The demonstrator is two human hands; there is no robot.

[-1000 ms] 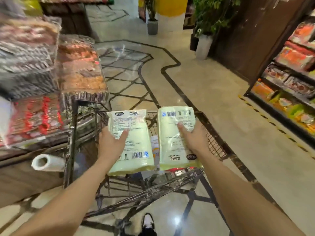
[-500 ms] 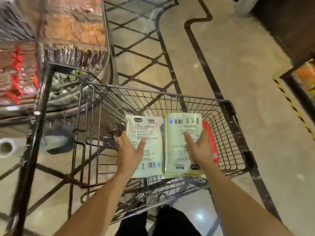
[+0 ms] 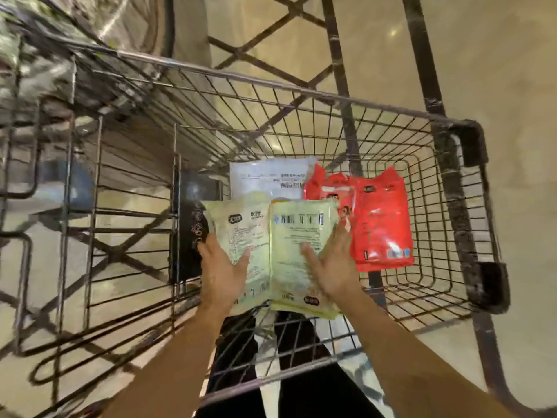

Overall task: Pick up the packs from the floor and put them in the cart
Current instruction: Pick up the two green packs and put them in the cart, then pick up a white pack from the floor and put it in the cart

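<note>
Left pack: a pale yellow-green flat plastic pack (image 3: 241,236) with printed text, inside the basket, its right edge under the other pack.
Right pack: a second pale yellow-green flat plastic pack (image 3: 301,236), barcode at its far end, just beside the first at 3 o'clock.
Left hand: the left hand (image 3: 221,273) grips the left pack, thumb on top, fingers curled round its left edge.
Right hand: the right hand (image 3: 331,267) holds the right pack, thumb on top, fingers along its right edge.
Cart: a dark wire shopping cart (image 3: 301,95); both packs are within its walls.
Other goods: a red plastic bag (image 3: 379,224) at 3 o'clock of the packs, a white flat pack (image 3: 268,176) at 12 o'clock, a black packet (image 3: 190,224) at 9 o'clock.
Floor: beige polished floor (image 3: 497,55) with dark lines.
</note>
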